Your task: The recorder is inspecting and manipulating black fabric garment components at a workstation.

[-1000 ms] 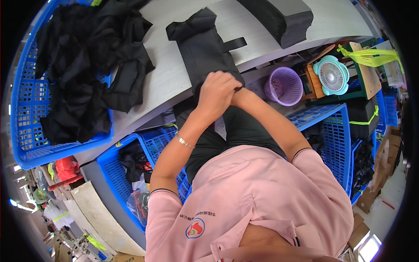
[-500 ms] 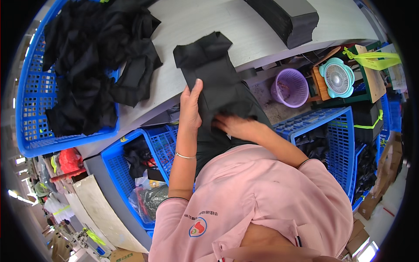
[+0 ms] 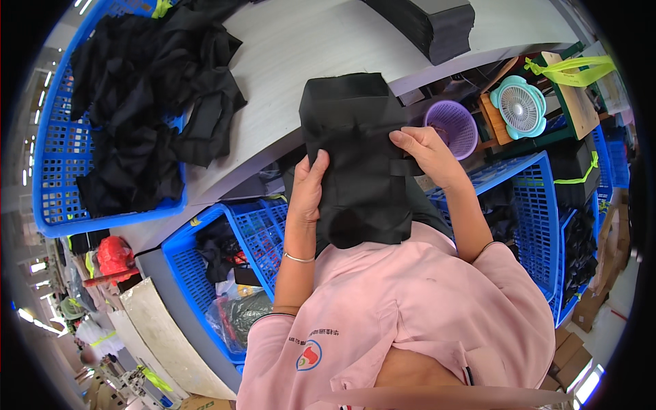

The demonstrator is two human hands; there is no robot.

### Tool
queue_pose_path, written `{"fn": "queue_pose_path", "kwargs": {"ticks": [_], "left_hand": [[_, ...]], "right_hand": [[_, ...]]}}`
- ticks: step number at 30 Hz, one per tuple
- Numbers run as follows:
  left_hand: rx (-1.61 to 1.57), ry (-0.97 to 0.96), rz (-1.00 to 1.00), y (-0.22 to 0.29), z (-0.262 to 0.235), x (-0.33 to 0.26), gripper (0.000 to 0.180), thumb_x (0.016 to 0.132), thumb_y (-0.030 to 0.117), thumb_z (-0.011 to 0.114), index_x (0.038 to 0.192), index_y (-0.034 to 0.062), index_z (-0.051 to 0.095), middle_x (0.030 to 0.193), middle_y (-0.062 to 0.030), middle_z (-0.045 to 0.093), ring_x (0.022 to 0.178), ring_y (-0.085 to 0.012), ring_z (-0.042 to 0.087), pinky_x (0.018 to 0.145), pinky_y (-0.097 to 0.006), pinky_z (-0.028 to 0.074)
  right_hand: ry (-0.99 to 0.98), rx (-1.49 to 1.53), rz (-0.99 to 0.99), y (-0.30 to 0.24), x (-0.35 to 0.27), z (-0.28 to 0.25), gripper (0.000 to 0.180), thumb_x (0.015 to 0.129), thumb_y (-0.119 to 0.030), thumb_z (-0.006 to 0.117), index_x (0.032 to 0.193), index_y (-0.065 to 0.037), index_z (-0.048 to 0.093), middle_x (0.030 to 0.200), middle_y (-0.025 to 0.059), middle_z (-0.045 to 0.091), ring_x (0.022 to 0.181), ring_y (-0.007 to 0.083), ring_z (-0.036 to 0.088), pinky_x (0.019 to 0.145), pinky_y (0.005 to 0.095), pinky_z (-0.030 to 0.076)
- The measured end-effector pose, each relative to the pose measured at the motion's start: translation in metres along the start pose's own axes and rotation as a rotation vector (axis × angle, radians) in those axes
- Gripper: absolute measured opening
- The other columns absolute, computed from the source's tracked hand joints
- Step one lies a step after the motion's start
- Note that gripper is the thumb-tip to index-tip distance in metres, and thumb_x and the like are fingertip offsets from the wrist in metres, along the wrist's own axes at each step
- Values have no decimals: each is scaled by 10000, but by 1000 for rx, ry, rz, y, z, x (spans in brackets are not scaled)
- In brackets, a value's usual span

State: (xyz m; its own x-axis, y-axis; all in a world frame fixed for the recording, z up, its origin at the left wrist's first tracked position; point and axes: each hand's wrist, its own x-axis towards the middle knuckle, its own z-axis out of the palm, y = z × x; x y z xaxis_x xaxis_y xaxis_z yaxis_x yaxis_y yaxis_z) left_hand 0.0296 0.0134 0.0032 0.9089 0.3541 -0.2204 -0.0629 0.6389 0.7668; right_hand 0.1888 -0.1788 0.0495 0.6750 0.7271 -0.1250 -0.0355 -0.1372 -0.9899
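Note:
A flat black fabric piece (image 3: 362,178) is held up between my two hands above my lap, its far end reaching over the table edge. My left hand (image 3: 309,183) grips its left side, thumb on top and the other fingers beneath. On the opposite edge, my right hand (image 3: 429,154) pinches the cloth near a short black strap tab (image 3: 404,167) that sticks out to the right. The far end of the piece looks folded over, and the near end rests close to my shirt. The fingers under the fabric are hidden.
A blue basket (image 3: 65,222) heaped with black cloth pieces (image 3: 143,109) stands on the grey table (image 3: 273,61) at left. A stack of black sheets (image 3: 447,34) lies at the back. Below are blue crates (image 3: 205,287), a purple bin (image 3: 451,130) and a small turquoise fan (image 3: 519,106).
My right hand has moved from the near end of the fabric up to its right edge. The piece now lies flatter and spread out, closer to me.

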Motion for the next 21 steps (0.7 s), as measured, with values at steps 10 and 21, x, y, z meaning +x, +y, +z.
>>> {"fn": "queue_pose_path", "kwargs": {"ticks": [10, 21], "left_hand": [[59, 87, -34, -21, -4, -7, 373, 973, 268, 650, 1213, -16, 623, 1115, -57, 687, 938, -120, 655, 860, -271, 528], [365, 38, 85, -17, 24, -37, 345, 867, 113, 755, 1169, -25, 664, 1117, -70, 692, 980, -181, 652, 915, -305, 509]], "right_hand": [[-50, 664, 142, 23, -22, 26, 229, 902, -158, 691, 1070, -2, 681, 985, 40, 710, 860, 107, 653, 803, 259, 526], [582, -462, -391, 41, -66, 35, 267, 836, -74, 637, 1095, -17, 610, 944, 225, 659, 842, 406, 650, 741, 403, 528]]}}
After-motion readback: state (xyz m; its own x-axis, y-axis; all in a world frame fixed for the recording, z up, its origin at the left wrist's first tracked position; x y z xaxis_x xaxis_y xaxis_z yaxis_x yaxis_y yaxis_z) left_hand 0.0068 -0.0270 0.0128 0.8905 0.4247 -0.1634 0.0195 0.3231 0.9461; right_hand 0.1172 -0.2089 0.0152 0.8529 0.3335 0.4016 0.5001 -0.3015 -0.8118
